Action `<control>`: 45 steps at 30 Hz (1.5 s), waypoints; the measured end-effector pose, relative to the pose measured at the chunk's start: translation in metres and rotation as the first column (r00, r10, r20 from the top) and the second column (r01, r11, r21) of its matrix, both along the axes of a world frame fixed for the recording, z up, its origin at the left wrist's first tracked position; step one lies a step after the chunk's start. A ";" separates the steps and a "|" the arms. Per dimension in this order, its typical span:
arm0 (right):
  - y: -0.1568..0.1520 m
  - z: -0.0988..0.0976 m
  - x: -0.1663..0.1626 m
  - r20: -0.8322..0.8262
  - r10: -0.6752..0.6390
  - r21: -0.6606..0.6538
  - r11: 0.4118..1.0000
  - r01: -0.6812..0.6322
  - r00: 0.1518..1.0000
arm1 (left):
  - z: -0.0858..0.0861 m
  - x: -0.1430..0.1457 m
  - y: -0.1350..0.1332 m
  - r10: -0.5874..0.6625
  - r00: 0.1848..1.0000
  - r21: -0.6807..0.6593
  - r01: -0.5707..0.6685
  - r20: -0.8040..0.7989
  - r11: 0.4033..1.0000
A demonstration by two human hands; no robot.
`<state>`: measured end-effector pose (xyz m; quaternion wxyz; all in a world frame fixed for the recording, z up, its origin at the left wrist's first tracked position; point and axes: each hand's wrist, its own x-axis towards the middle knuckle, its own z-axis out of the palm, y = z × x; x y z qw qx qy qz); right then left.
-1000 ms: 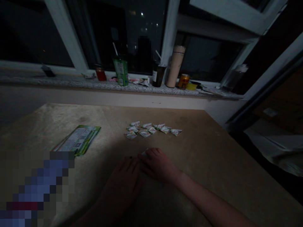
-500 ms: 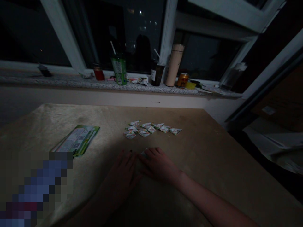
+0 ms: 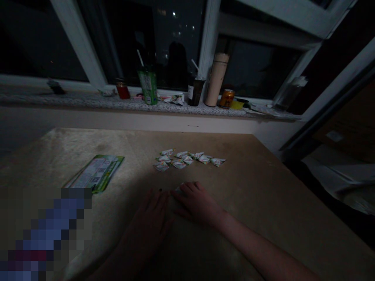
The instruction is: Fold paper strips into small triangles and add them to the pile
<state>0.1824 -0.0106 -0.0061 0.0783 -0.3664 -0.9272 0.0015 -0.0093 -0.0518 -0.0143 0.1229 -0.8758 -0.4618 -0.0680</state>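
Observation:
On the brown tabletop my left hand [image 3: 150,216] lies with its fingers stretched out flat, holding nothing I can see. A small dark speck [image 3: 160,190] is by its fingertips. Close to its right, my right hand [image 3: 195,201] has its fingers bent down over a small white packet [image 3: 179,187], of which just an edge shows. Beyond both hands lies a loose cluster of several small white-and-green triangular folded packets [image 3: 179,164]. Shadow dims the left hand and the gap between the hands.
Flat green-and-white pouches [image 3: 101,173] lie on the table's left side. A blurred-out blue shape covers the lower left corner. Along the granite windowsill [image 3: 175,109] stand a red jar [image 3: 123,90], a green cup [image 3: 149,88], a dark cup [image 3: 195,91], a tall flask [image 3: 216,80] and an orange can [image 3: 227,98].
The view has shifted very slightly. Both hands stay almost in place, and the packets and pouches lie as before.

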 end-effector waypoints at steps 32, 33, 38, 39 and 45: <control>0.006 -0.007 0.004 -0.081 -0.030 -0.066 0.998 0.025 0.996 | 0.013 0.000 0.023 0.041 0.971 -0.226 0.014 0.237 0.974; 0.006 -0.008 0.004 -0.096 -0.035 -0.071 0.997 0.028 0.995 | 0.011 0.001 0.026 0.047 0.954 -0.262 0.034 0.297 0.964; 0.011 -0.015 0.008 -0.207 -0.052 -0.120 0.992 0.027 0.977 | 0.009 0.004 0.039 0.162 0.872 -0.441 0.068 0.461 0.895; 0.012 -0.015 0.010 -0.249 -0.055 -0.139 0.990 0.021 0.967 | 0.010 0.005 0.040 0.168 0.869 -0.441 0.063 0.465 0.895; 0.014 -0.002 0.031 -0.395 -0.194 -0.176 0.975 0.133 0.898 | 0.008 0.014 0.042 0.154 0.901 -0.368 0.006 0.405 0.930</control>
